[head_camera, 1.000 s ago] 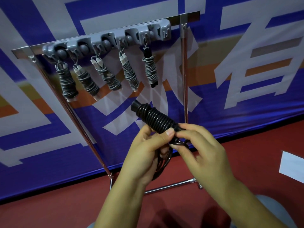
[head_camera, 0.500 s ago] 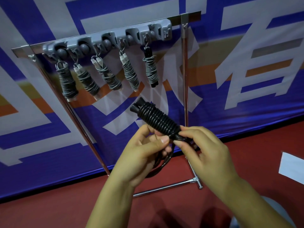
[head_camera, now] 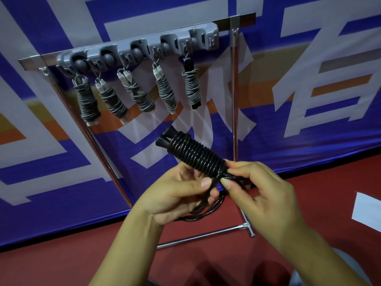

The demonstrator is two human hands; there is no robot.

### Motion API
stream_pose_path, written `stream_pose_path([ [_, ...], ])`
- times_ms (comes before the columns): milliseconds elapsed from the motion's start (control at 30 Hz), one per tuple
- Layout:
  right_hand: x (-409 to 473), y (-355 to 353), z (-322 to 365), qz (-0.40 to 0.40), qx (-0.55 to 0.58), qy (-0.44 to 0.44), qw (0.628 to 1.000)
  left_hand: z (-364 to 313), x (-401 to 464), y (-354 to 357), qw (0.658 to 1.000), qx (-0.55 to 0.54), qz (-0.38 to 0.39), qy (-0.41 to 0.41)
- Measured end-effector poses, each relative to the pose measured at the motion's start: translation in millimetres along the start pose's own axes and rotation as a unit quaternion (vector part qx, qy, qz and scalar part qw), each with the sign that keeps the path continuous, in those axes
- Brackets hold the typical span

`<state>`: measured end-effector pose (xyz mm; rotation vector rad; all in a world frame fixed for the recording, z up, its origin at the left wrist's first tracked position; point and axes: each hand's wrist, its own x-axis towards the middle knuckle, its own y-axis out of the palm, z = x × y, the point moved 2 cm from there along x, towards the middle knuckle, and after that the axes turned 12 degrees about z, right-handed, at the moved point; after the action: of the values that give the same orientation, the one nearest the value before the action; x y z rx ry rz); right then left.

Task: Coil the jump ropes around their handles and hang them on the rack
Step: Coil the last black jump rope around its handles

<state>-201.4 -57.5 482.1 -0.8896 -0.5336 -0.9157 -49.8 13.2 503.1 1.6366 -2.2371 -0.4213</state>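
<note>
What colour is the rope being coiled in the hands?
Glossy black rope, clearest in the head view.

The scene is dim and tinted bluish-purple, with even, soft light and no hard highlights. Faint glints run along the chrome rack (head_camera: 235, 104) poles. A soft, dark shadow pools on the red floor (head_camera: 51, 265) near the bottom edge. Wide-angle distortion bends the banner (head_camera: 309, 58) and tilts the straight poles outward. Detail is slightly soft throughout, and the white sheet (head_camera: 369, 211) at the right edge looks smeared.
</note>
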Motion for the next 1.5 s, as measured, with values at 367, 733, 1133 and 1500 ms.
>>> stream_pose_path([
  [367,6.7,-1.6,-2.0,0.004,-0.034,-0.045,0.998,18.3,-1.6,-2.0,0.983,-0.146,0.055,-0.101],
  [733,7.4,-4.2,-7.1,-0.036,-0.035,-0.011,0.999,16.3,11.1,-1.0,0.991,-0.107,0.05,-0.069],
  [1133,-2.5,0.3,-6.7,-0.064,0.073,0.119,0.988,8.4,16.0,3.2,0.968,0.214,-0.134,0.01],
  [1500,6.5,-0.9,9.5,-0.021,0.409,0.25,0.877,0.2,19.2,14.7,0.967,0.143,-0.123,0.169],
])
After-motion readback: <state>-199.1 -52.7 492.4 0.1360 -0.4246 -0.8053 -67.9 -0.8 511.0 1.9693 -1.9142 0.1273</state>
